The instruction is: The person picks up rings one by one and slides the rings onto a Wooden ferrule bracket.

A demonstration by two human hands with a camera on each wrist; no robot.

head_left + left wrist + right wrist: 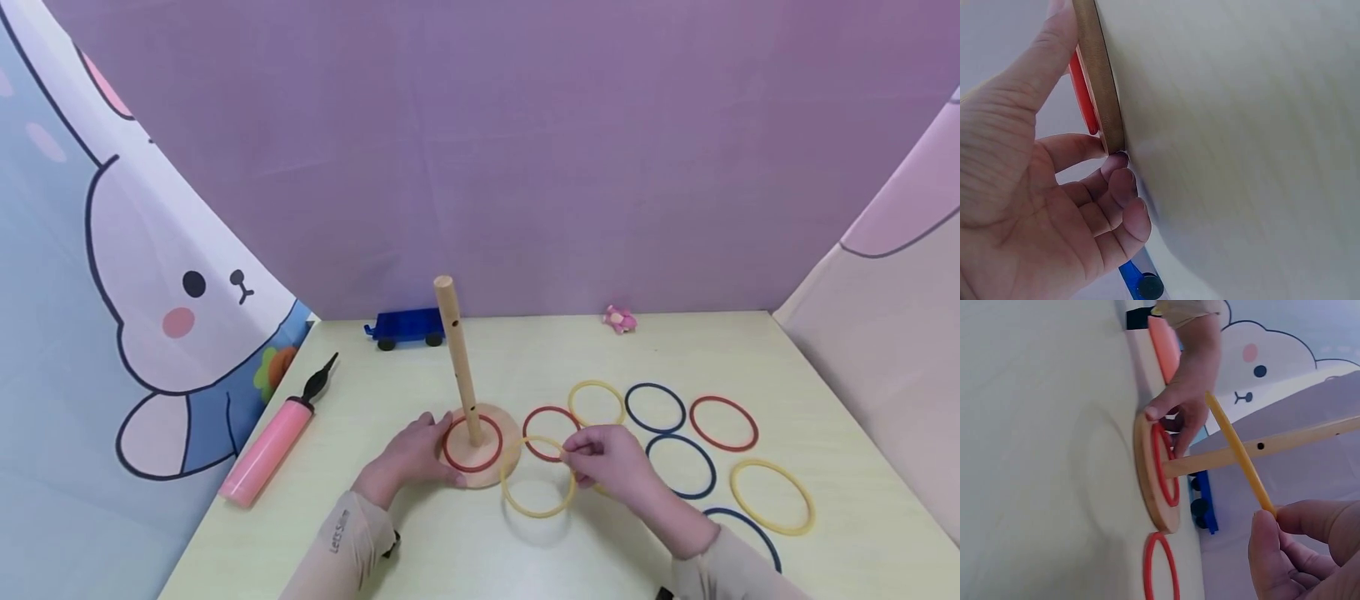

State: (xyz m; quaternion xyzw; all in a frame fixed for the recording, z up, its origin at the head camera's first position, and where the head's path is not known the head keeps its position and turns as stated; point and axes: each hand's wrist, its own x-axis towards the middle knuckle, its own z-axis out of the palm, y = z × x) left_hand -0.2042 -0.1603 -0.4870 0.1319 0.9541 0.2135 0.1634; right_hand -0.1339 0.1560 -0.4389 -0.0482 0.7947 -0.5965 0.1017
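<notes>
A wooden peg [460, 358] rises, leaning slightly left in the head view, from a round base [512, 427]. One red ring [472, 470] lies flat on that base, encircling the peg's foot. My left hand [416, 450] holds the base by its left edge, thumb and index finger at the rim. In the left wrist view its other fingers [1137, 220] curl beside the base. My right hand [611, 462] pinches a yellow ring [536, 515] between thumb and index finger. That ring is raised over the table, right of the peg, its shadow below.
Several loose rings lie to the right, among them a red ring [551, 407], a blue ring [656, 385] and a yellow ring [772, 529]. A pink hand pump [266, 454] lies left. At the back are a blue toy wagon [408, 325] and a small pink toy [619, 319].
</notes>
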